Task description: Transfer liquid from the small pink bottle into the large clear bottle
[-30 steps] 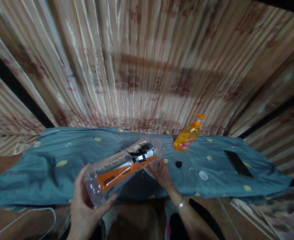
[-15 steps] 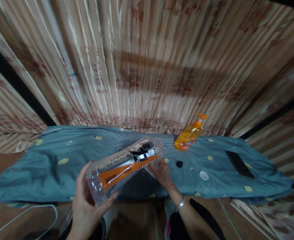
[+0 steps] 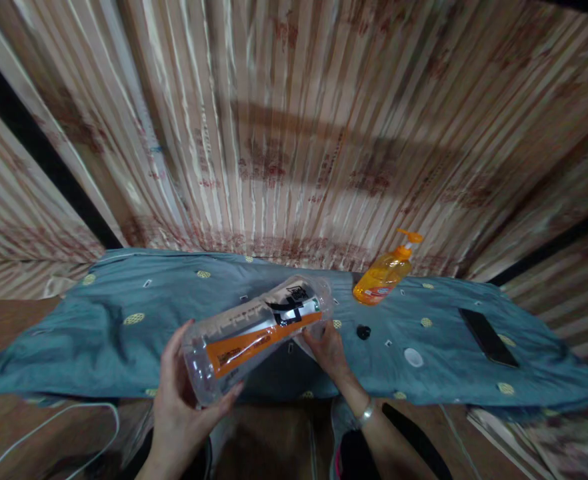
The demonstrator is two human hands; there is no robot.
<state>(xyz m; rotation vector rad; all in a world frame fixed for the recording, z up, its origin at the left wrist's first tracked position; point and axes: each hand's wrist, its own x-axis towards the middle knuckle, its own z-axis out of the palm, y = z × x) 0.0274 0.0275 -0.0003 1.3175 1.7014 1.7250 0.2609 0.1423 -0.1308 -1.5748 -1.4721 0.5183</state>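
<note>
A large clear plastic bottle (image 3: 254, 337) with an orange, silver and black label lies tilted across my two hands, above the cloth. My left hand (image 3: 184, 393) wraps round its lower left end, the thumb along the near side. At the upper right end, my right hand (image 3: 327, 350) grips the bottle from below, with a pale thin piece (image 3: 305, 345) by the fingers that I cannot make out. The bottle looks empty. To the right of my right hand lie a small black cap-like piece (image 3: 363, 332) and a white round disc (image 3: 413, 358).
A blue-green patterned cloth (image 3: 139, 353) covers the table. A pump bottle of orange liquid (image 3: 383, 275) stands at the back right. A dark phone (image 3: 488, 338) lies farther right. Behind hangs a striped curtain (image 3: 284, 133); a white cable (image 3: 74, 408) runs over the floor.
The whole view has shifted a little, so everything appears slightly to the right. Both hands keep their hold on the plastic bottle, with hardly any change in its tilt.
</note>
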